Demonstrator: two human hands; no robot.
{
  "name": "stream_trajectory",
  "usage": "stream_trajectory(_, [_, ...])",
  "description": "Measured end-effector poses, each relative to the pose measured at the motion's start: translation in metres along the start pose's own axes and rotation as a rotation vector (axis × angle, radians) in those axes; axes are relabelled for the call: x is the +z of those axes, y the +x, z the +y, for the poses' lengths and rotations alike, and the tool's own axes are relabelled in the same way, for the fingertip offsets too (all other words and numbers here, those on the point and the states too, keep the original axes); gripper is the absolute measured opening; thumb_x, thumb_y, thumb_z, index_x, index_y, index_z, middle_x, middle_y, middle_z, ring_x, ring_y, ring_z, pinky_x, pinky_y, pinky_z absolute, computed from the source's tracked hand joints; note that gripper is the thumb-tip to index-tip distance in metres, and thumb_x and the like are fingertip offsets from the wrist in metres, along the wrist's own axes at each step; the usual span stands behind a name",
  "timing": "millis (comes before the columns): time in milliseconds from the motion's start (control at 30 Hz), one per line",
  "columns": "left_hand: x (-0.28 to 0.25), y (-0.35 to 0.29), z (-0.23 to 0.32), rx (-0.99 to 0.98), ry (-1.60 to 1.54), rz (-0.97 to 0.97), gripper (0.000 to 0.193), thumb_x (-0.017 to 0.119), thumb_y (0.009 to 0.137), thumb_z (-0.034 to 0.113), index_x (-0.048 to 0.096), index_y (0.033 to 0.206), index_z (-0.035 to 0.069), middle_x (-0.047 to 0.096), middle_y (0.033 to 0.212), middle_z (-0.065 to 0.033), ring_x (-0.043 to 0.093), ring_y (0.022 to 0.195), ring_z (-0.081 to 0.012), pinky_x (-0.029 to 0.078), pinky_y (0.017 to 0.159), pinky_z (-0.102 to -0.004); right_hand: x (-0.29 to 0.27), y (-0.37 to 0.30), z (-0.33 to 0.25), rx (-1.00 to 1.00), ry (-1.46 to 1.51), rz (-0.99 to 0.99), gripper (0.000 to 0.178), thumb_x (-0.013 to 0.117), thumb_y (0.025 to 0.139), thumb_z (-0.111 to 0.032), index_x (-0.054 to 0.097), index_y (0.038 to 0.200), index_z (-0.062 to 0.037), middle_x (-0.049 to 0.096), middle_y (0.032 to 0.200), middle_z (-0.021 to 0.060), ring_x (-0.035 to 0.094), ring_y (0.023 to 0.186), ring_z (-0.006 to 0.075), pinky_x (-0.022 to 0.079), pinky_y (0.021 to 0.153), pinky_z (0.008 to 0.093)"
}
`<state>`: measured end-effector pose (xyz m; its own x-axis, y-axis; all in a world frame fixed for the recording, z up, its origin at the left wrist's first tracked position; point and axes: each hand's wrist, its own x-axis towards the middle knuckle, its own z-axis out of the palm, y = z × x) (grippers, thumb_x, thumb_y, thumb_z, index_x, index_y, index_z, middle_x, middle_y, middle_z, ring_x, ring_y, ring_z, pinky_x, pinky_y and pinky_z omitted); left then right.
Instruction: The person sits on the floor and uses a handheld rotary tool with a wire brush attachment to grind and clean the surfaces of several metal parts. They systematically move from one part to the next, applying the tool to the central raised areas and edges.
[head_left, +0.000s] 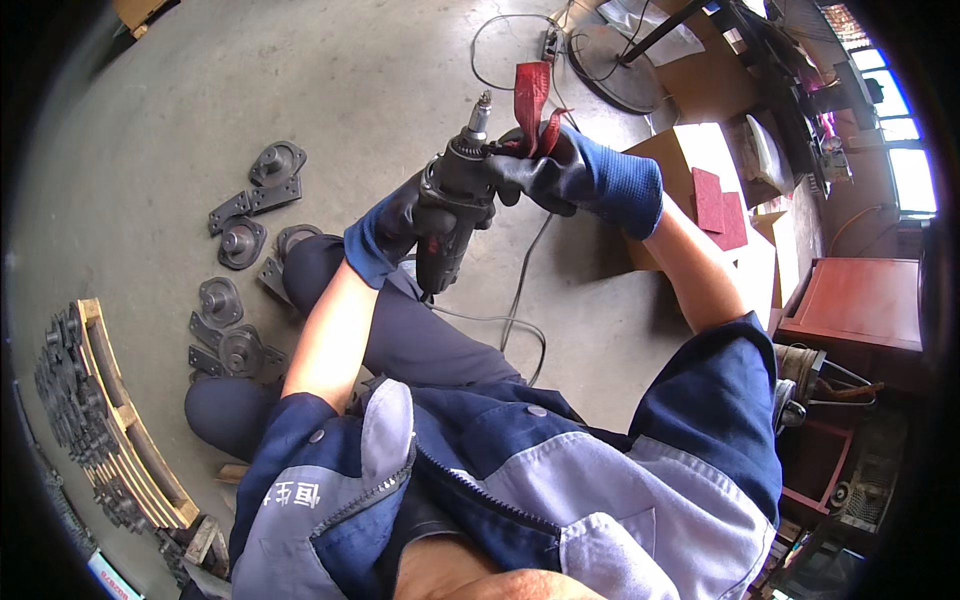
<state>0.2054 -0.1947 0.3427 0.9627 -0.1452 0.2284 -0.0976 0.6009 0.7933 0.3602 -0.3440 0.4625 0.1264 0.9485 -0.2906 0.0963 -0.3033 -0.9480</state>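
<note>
My gloved left hand (408, 215) is closed around the body of a black corded electric drill (447, 255). The drill points away from me, with its toothed chuck (467, 145) and a silver bit (481, 112) at the far end. Beside the chuck, my gloved right hand (560, 172) is closed, its fingers touching or nearly touching the tool. A red strip (531, 95) of cloth-like material sticks up out of that hand, with a shorter piece beside it. Whatever else the right fingers may grip is hidden.
Several dark flanged metal parts (240, 242) lie on the concrete floor to the left, near my knees. Further left, a wooden pallet (125, 410) bears more. A cord (515, 300) loops below the drill. Red pads (708, 202) lie on a cardboard box (680, 155) at right.
</note>
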Motion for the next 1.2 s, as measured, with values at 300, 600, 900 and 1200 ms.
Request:
stream_trajectory(300, [0.009, 0.0, 0.011, -0.026, -0.075, -0.037, 0.078, 0.08, 0.066, 0.035, 0.047, 0.129, 0.004, 0.061, 0.107, -0.0109, 0.061, 0.095, -0.0207, 0.052, 0.082, -0.035, 0.009, 0.004, -0.008, -0.037, -0.218, 0.049, 0.027, 0.062, 0.09, -0.028, 0.064, 0.093, -0.0015, 0.051, 0.061, -0.0009, 0.046, 0.047, 0.0053, 0.035, 0.041, 0.0231])
stream_trajectory(600, [-0.006, -0.009, -0.001, -0.14, -0.003, 0.066, 0.074, 0.079, 0.07, 0.041, 0.049, 0.126, 0.003, 0.062, 0.104, -0.0116, 0.062, 0.093, -0.0205, 0.052, 0.083, -0.0356, 0.003, 0.011, -0.052, -0.224, -1.342, 0.02, 0.016, 0.061, 0.083, -0.017, 0.067, 0.096, -0.0091, 0.066, 0.075, 0.0136, 0.067, 0.071, 0.0267, 0.051, 0.066, 0.0383])
stream_trajectory(900, [0.002, 0.002, 0.008, 0.017, -0.015, 0.045, 0.071, 0.078, 0.072, 0.04, 0.048, 0.125, 0.004, 0.061, 0.105, -0.0107, 0.063, 0.092, -0.0198, 0.053, 0.082, -0.0351, -0.004, 0.02, -0.019, -0.779, -1.925, 0.511, 0.023, 0.062, 0.077, -0.024, 0.058, 0.095, -0.0098, 0.056, 0.065, 0.0058, 0.062, 0.06, 0.0247, 0.043, 0.054, 0.0393])
stream_trajectory(1200, [0.001, 0.0, 0.004, 0.035, -0.022, 0.015, 0.074, 0.076, 0.071, 0.046, 0.047, 0.124, 0.002, 0.06, 0.101, -0.0106, 0.061, 0.09, -0.0188, 0.051, 0.079, -0.0333, 0.001, 0.007, -0.029, 0.283, -0.166, 0.004, 0.018, 0.06, 0.089, -0.02, 0.063, 0.093, -0.0037, 0.049, 0.055, -0.0014, 0.046, 0.043, 0.0064, 0.036, 0.039, 0.0223])
